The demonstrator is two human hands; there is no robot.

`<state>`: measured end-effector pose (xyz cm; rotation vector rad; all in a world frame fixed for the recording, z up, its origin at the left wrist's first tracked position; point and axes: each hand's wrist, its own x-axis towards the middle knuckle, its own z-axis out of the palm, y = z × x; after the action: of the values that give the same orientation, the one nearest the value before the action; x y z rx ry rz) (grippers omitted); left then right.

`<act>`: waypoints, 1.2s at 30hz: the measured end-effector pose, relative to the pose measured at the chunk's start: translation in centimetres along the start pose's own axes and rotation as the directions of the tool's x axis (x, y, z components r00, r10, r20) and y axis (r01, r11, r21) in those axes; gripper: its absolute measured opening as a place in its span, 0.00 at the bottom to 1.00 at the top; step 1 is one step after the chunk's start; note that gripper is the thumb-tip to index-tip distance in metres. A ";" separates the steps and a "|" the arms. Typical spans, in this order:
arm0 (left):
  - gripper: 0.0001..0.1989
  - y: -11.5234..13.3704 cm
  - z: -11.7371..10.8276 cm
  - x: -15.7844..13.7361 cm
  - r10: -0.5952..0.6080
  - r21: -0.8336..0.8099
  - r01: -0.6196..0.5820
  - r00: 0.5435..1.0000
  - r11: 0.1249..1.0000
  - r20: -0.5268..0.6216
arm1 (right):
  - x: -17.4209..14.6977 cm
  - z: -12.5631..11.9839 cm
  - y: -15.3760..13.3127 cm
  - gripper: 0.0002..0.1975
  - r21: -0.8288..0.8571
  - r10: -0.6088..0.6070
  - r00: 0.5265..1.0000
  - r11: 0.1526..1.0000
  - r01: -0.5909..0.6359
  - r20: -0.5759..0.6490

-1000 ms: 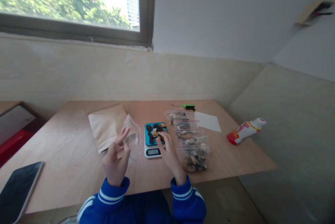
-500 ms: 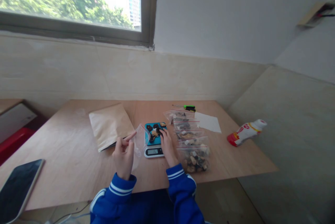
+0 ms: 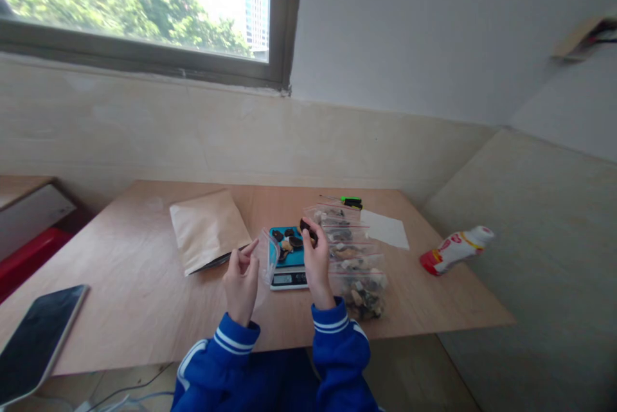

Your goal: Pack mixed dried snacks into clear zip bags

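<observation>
My right hand is raised over the right side of a small kitchen scale, its fingertips closed on a dark dried mushroom. On the scale's blue platform lie several more dried mushrooms, dark and tan. To the left of the scale, my left hand pinches a clear zip bag, whose mouth leans against the platform's left edge. The scale's display is lit, but its digits are too small to read.
Filled zip bags overlap in a row right of the scale. Behind them lie a green-handled screwdriver and white paper. A kraft paper pouch lies left, a tablet at the near left, a red-and-white bottle at the right.
My right hand has lifted from the mushrooms on the platform and moved slightly right, now with one mushroom in its fingers. My left hand stays with the bag; the view has shifted slightly.
</observation>
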<state>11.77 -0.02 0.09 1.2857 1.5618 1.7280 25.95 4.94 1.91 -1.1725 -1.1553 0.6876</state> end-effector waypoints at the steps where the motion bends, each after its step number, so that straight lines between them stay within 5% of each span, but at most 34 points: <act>1: 0.13 0.0 0.1 0.0 -0.004 -0.002 0.004 1.000 1.000 0.006 | -0.3 0.6 -1.3 0.16 0.038 0.007 0.999 0.999 -0.008 0.037; 8: 0.11 0.8 1.1 -0.8 -0.027 -0.045 0.027 1.000 0.999 0.004 | -3.1 4.7 -3.8 0.19 0.142 0.081 0.967 0.983 -0.118 0.240; 14: 0.12 0.4 1.2 -0.9 -0.044 -0.093 0.038 0.997 0.995 -0.064 | -2.4 2.9 -2.7 0.21 0.158 0.124 0.948 0.971 -0.176 0.294; 16: 0.12 0.2 1.1 -0.8 -0.040 -0.092 0.032 0.995 0.995 -0.090 | -1.5 1.9 -1.8 0.22 0.136 0.100 0.961 0.981 -0.139 0.257; 19: 0.13 0.1 0.8 -0.5 -0.055 -0.103 0.043 0.992 0.994 -0.113 | -0.2 0.8 0.5 0.20 -0.115 -0.011 0.983 0.993 0.033 0.186; 21: 0.13 0.1 0.5 -0.4 -0.067 -0.123 0.052 0.991 0.991 -0.120 | 0.3 0.7 2.4 0.20 -0.329 -0.080 0.957 0.928 0.173 0.277; 25: 0.13 0.3 0.0 -0.4 -0.070 -0.158 0.048 0.989 0.986 -0.133 | 0.1 1.8 5.9 0.32 -0.574 0.010 0.869 0.754 0.319 0.495; 28: 0.13 0.6 -0.3 -0.4 -0.061 -0.140 0.043 0.990 0.989 -0.131 | -0.2 2.6 7.3 0.26 -0.621 0.001 0.871 0.702 0.348 0.491; 31: 0.13 0.8 -0.6 -0.4 -0.047 -0.097 0.035 0.990 0.995 -0.134 | -0.1 2.6 7.7 0.16 -0.590 -0.046 0.899 0.739 0.324 0.435; 36: 0.13 0.7 -0.8 -0.5 -0.062 -0.095 0.050 0.990 0.994 -0.128 | 0.3 1.8 7.4 0.12 -0.536 -0.063 0.927 0.800 0.269 0.371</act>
<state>11.45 -0.99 0.67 1.0932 1.5546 1.8583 25.34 7.98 -5.04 -1.4665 -1.8292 0.4047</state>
